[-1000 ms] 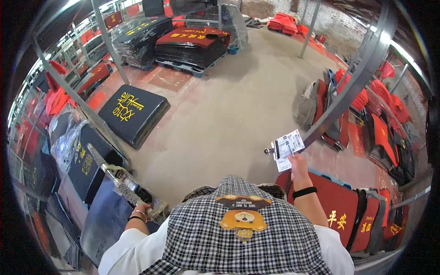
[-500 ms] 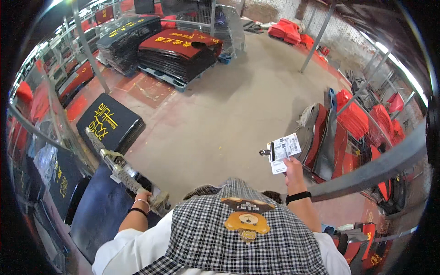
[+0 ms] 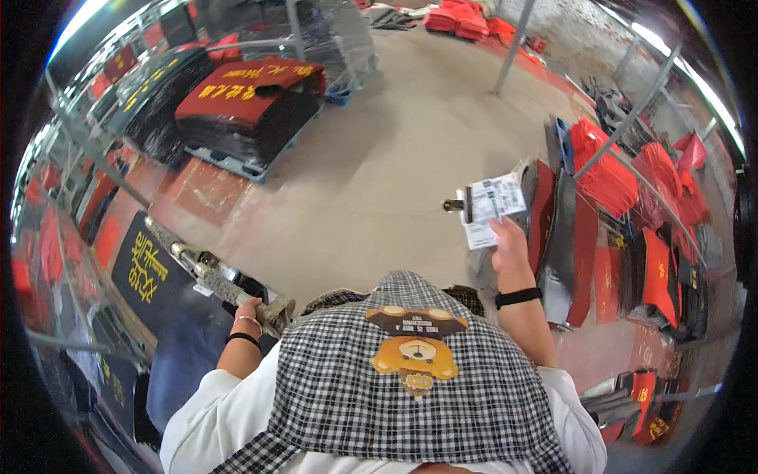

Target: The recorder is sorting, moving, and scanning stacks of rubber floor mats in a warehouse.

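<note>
My free passage is the concrete floor [image 3: 379, 158], running from near to far between the mat stack [image 3: 249, 103] on its blue pallet [image 3: 229, 164] at left and the dark-red mats [image 3: 583, 253] at right. At far right, a metal post [image 3: 515, 49] obstructs. Near left, my left hand [image 3: 248, 312] grips a handlebar [image 3: 217, 280], an obstacle extending far and left. My right hand [image 3: 510, 243], holding clipped papers [image 3: 497, 197], has clearance leftward; the mats limit it rightward.
</note>
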